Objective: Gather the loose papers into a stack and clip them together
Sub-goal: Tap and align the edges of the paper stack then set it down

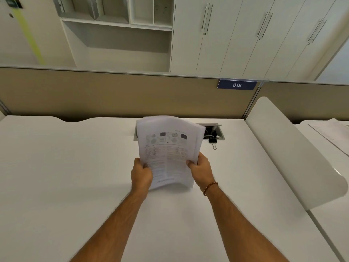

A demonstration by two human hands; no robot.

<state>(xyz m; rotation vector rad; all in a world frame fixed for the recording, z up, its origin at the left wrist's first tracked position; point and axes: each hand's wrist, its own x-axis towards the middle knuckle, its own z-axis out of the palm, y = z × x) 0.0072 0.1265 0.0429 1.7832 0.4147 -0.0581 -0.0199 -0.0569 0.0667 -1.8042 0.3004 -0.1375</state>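
Observation:
A stack of printed white papers (168, 148) stands nearly upright over the middle of the white desk (75, 167), its top sheets bowed and slightly blurred. My left hand (141, 173) grips the stack's lower left edge. My right hand (201, 171) grips the lower right edge; a beaded bracelet sits on that wrist. The stack's bottom edge is just above or touching the desk; I cannot tell which. A black binder clip (213, 143) lies on the desk behind and to the right of the papers, apart from both hands.
An open cable hatch (214, 132) with white cords is sunk in the desk behind the papers. A tan partition (113, 95) with a blue "015" sign (237, 85) closes the back. A white curved divider (294, 154) borders the right side, with a neighbouring desk beyond.

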